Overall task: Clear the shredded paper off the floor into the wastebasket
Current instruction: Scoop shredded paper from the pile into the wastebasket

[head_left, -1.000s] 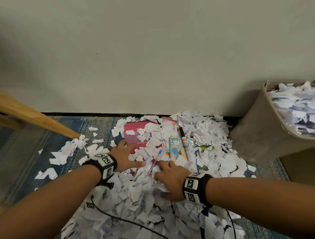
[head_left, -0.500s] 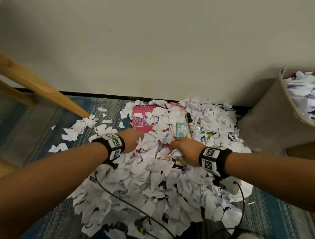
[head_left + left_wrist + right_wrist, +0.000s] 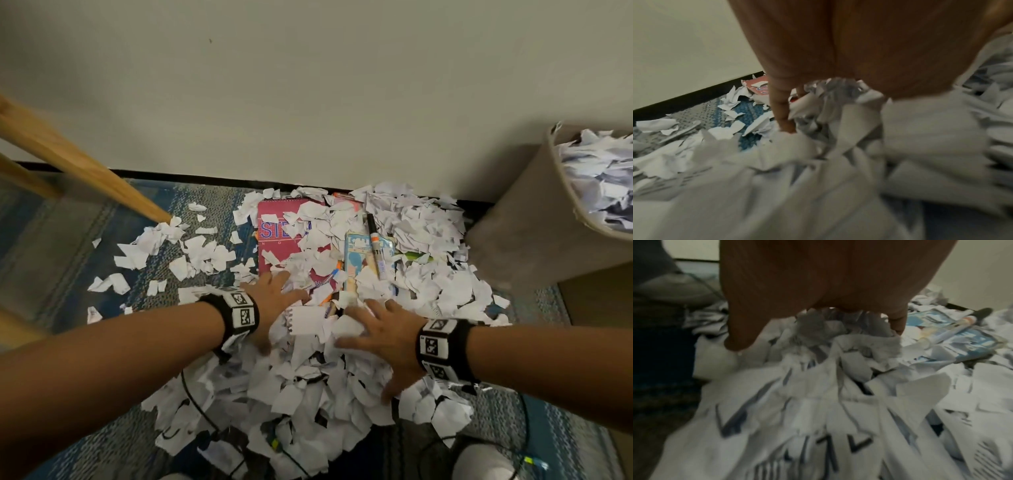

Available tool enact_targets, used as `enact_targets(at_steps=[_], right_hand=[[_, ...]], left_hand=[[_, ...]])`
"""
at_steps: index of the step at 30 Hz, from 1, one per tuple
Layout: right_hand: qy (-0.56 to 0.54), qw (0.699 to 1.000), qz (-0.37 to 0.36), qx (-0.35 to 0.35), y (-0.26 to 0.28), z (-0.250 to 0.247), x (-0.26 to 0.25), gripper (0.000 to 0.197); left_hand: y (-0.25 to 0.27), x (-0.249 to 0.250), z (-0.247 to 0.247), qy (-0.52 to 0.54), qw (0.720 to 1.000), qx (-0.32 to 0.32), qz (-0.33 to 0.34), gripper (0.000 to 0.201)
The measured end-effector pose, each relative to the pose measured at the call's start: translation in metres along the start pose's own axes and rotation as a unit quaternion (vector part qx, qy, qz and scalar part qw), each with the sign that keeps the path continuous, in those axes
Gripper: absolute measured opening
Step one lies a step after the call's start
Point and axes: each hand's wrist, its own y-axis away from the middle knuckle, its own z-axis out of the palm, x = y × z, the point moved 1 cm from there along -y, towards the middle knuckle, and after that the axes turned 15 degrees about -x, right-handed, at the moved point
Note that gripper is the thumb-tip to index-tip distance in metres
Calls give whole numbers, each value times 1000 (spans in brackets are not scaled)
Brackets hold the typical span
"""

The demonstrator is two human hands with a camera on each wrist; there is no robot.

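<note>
Both hands were pulled back toward the person across the shredded paper [image 3: 308, 387]. The left hand [image 3: 274, 301] was opened flat, with fingers spread. The right hand [image 3: 383, 339] was spread wide over the pile. More of the pink notebook [image 3: 274, 240] was uncovered.

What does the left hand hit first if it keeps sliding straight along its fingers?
Most likely the pink spiral notebook half buried under torn white paper scraps. The left hand lies flat, fingers spread toward the wall, fingertips already at the notebook's near edge. Loose scraps lie in between; depth is hard to judge.
</note>
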Motion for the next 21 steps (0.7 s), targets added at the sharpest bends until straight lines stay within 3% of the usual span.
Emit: enact_targets(at_steps=[2,4,6,8,13,17,20,21], right_hand=[[26,1000,4,-18,-4,4,-1,105],[24,1000,14,2,-5,0,0,82],[11,1000,14,18,-6,-9,5,59],[-26,999,23,32,-6,-19,13,51],[-171,974,45,143,-10,-53,36,31],[-264,935,34,234,-20,-89,45,18],[-306,911,35,273,-36,-116,44,23],[-318,904,37,283,-41,-125,43,25]], left_hand=[[-2,-1,-4,23,999,37,12,82],[-1,-9,-14,75,995,62,24,55],[1,-21,-27,127,988,83,22,44],[3,-35,-40,171,978,121,12,40],[14,-69,-65,230,953,189,-44,50],[28,-90,-69,225,952,189,-81,50],[39,-112,-62,182,962,178,-101,28],[41,-121,-58,166,963,180,-111,36]])
